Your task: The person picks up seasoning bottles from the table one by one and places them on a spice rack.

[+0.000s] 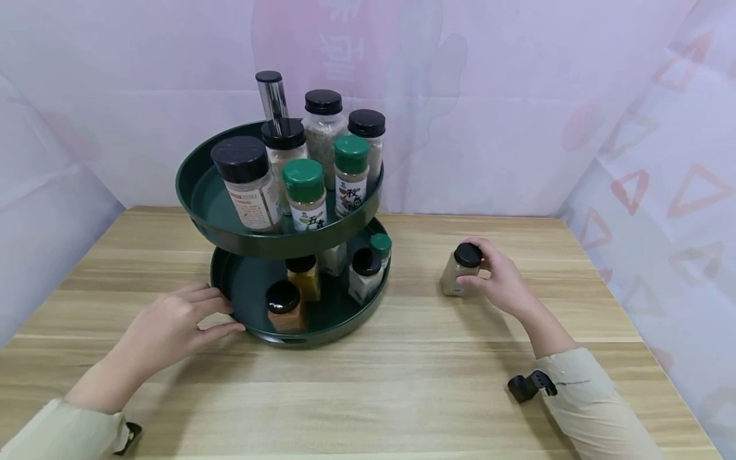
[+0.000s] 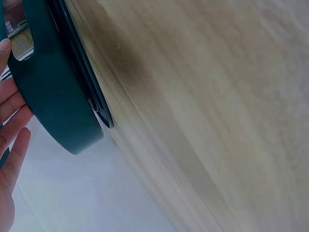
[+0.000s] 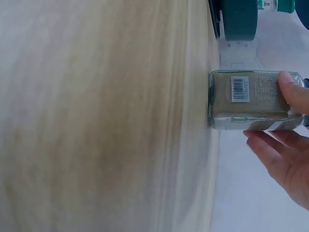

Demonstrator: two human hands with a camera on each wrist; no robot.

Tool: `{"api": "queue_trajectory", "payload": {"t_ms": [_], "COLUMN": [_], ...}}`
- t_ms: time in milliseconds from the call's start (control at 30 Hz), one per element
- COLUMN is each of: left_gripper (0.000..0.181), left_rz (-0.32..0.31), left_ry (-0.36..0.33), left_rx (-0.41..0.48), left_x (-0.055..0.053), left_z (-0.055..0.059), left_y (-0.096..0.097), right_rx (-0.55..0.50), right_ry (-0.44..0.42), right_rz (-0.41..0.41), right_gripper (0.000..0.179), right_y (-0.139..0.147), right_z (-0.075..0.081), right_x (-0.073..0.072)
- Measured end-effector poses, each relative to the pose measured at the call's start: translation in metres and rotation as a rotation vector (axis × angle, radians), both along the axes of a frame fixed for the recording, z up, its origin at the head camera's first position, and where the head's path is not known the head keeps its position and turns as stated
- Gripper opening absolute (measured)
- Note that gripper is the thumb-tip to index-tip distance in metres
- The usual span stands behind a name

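My right hand (image 1: 499,278) grips a square glass spice jar (image 1: 450,278) with a black lid, thumb on one side and fingers on the other. Seen from the right wrist, the spice jar (image 3: 251,100) holds brownish powder, bears a barcode label and has its base at the tabletop. On the left, my left hand (image 1: 172,324) touches the outer wall of the lower tray (image 1: 241,287) of a dark green two-tier rack. Its fingers (image 2: 19,116) lie fairly straight against that wall in the left wrist view, with part of the hand outside the frame.
On the upper tray (image 1: 201,185) stand several black-lidded jars, a green-capped bottle (image 1: 305,195) and another green-capped bottle (image 1: 351,176). The lower tray carries an orange-brown spice jar (image 1: 285,316), a yellow one (image 1: 305,281) and others. Cloth walls (image 1: 506,128) enclose the wooden table (image 1: 402,396).
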State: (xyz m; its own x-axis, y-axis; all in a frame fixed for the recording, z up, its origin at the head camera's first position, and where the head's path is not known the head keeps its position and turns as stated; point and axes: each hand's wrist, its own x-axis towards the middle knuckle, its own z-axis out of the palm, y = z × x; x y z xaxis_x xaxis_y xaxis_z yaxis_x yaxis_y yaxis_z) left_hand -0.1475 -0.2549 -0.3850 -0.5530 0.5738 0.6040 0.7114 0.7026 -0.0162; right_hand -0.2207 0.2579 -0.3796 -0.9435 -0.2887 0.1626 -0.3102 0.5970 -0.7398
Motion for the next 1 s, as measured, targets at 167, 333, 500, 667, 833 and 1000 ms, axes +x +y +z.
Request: {"api": "queue_trajectory", "payload": {"t_ms": [167,333,500,667,833,1000], "left_gripper": [0.050,0.049,0.048,0.043,0.035,0.034], "left_rz": [0.001,0.010,0.014,0.034,0.046,0.053], "left_ry": [-0.002,-0.008,-0.010,-0.024,-0.041,-0.041], "left_rx": [-0.002,-0.002,0.004,0.000,-0.002,-0.001], "left_x": [0.000,0.001,0.002,0.003,0.004,0.004], "left_z": [0.000,-0.001,-0.001,-0.001,0.000,0.001], "left_y": [0.001,0.001,0.000,0.001,0.002,0.002], "right_rx": [0.000,-0.007,-0.017,-0.016,-0.040,-0.046], "right_ry": [-0.005,-0.028,-0.020,-0.003,-0.005,0.022], "right_rz": [-0.038,-0.078,-0.107,-0.109,-0.092,-0.068], "right_gripper": [0.064,0.066,0.067,0.066,0.065,0.063], "right_y": [-0.001,-0.001,0.002,0.003,0.001,-0.006], "right_z": [0.000,0.002,0.004,0.010,0.017,0.028], "right_x": [0.003,0.005,0.005,0.008,0.014,0.020]}}
